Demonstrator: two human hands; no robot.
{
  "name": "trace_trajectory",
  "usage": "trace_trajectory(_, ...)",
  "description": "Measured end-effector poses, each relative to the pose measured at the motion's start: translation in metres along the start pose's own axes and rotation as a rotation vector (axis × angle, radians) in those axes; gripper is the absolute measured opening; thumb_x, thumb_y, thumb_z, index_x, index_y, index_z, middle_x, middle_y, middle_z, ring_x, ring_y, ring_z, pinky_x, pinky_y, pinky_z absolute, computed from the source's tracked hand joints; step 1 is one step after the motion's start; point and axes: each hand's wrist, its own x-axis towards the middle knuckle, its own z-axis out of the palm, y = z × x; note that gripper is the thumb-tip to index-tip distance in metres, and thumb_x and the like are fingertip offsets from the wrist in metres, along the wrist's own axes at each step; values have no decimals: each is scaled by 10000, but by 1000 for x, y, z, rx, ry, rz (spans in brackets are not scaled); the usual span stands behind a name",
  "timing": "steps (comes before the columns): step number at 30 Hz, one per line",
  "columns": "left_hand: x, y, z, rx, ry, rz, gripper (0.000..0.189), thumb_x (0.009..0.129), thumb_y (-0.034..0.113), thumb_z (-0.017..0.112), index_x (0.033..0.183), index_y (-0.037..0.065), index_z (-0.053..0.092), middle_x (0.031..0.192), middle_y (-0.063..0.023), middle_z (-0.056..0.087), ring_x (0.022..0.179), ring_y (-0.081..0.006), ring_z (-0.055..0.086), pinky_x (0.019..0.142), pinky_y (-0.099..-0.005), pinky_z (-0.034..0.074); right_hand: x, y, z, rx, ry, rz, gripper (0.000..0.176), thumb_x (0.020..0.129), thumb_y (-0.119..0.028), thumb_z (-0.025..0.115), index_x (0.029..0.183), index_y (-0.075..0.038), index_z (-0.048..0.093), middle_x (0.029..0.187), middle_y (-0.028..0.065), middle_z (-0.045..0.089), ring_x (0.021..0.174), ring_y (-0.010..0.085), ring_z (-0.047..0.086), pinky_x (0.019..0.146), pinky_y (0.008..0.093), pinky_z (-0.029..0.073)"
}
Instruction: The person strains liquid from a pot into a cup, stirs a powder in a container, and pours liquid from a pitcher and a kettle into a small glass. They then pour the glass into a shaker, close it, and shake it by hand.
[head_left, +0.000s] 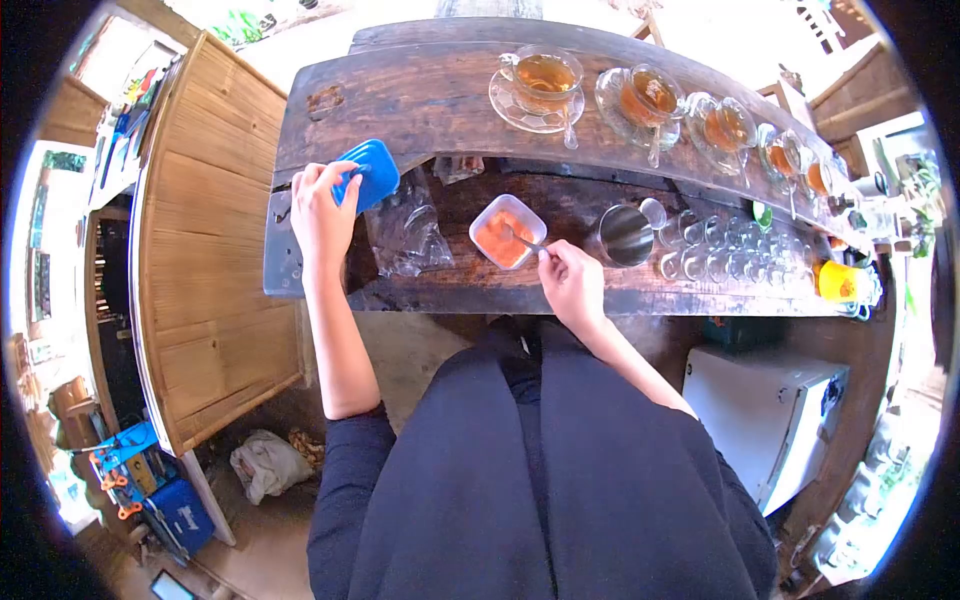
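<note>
My left hand (322,215) pinches the edge of a blue plastic lid (373,177), held tilted over the left part of the wooden counter. In my right hand (572,285) is the handle of a spoon (527,242), its tip dipping into orange contents. Those contents fill part of a small square plastic container (476,240) on the counter's lower level. A crumpled clear plastic bag (415,240) lies between the lid and the container. To the right of the container stands a round metal canister (627,236), close to my right hand.
Glass cups of tea (547,74) on saucers with spoons line the raised counter ledge (420,90). Rows of clear glasses (735,250) stand at the right, beside a yellow container (838,283). A woven wooden panel (215,250) rises at left; a white box-like appliance (740,410) sits below right.
</note>
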Motion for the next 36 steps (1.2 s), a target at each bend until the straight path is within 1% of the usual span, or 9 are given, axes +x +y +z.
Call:
trace_trajectory(4, -6, 19, -4, 0, 216, 48, 162, 793, 141, 720, 949, 124, 679, 848, -62, 571, 853, -246, 539, 761, -384, 452, 5, -8, -8, -40, 74, -86, 126, 823, -36, 653, 738, -42, 560, 585, 66, 522, 471, 177, 515, 463, 294, 417)
trace_trajectory(7, -45, 42, 16, -397, 181, 66, 254, 761, 105, 741, 996, 77, 650, 842, -59, 587, 801, -219, 532, 770, -353, 433, 5, -1, -5, -2, 39, -17, 125, 823, -35, 653, 740, -38, 559, 589, 65, 522, 472, 178, 512, 463, 286, 415)
trace_trajectory(9, -83, 65, 38, -606, -107, -11, 478, 739, 131, 770, 1169, 40, 583, 1048, -95, 608, 969, -203, 553, 857, -341, 430, 7, -1, -3, -4, 44, -9, 133, 831, -38, 650, 738, -32, 555, 587, 74, 531, 472, 170, 521, 466, 276, 414)
trace_trajectory(11, -113, 85, 64, -634, -240, 45, 894, 650, 161, 849, 1392, 16, 374, 1328, -169, 468, 1220, -282, 468, 1009, -366, 394, 7, -2, 0, 76, 29, 98, 147, 852, -43, 642, 738, -16, 554, 576, 70, 526, 470, 126, 502, 470, 262, 402)
trace_trajectory(13, -137, 101, 88, -711, -324, -35, 1186, 586, 183, 878, 1477, -23, 122, 1481, -225, 261, 1371, -387, 289, 1155, -445, 220, 4, 9, 7, 145, 47, 162, 154, 864, -45, 638, 739, -9, 555, 564, 65, 517, 474, 96, 480, 471, 252, 391)
trace_trajectory(14, -146, 105, 103, -795, -267, -63, 1248, 552, 180, 896, 1483, -26, 90, 1479, -230, 257, 1363, -386, 304, 1148, -438, 238, 2, 14, 10, 218, 62, 216, 163, 875, -48, 633, 739, -2, 556, 553, 61, 508, 478, 67, 458, 471, 242, 381)
trace_trajectory(19, -142, 118, 133, -888, -139, -291, 1084, 569, 158, 893, 1427, -26, 256, 1410, -221, 367, 1298, -368, 393, 1090, -424, 327, -3, 16, 7, 269, 95, 270, 160, 890, -45, 621, 748, 5, 565, 543, 38, 511, 491, 33, 428, 473, 223, 368)
trace_trajectory(24, -128, 124, 123, -733, 64, -3, 837, 593, 137, 880, 1283, 7, 424, 1240, -158, 487, 1154, -305, 490, 993, -399, 392, -8, 0, -12, 423, 56, 392, 139, 902, -43, 605, 774, 8, 586, 588, 13, 580, 519, 25, 505, 477, 203, 390)
trace_trajectory(36, -86, 175, 58, -753, 138, 253, 872, 580, 195, 868, 1308, 43, 412, 1255, -185, 447, 1187, -355, 445, 994, -463, 387, -6, -62, -123, 798, 268, 372, 151, 946, -35, 525, 819, 25, 582, 729, 76, 623, 586, 111, 596, 496, 224, 479)
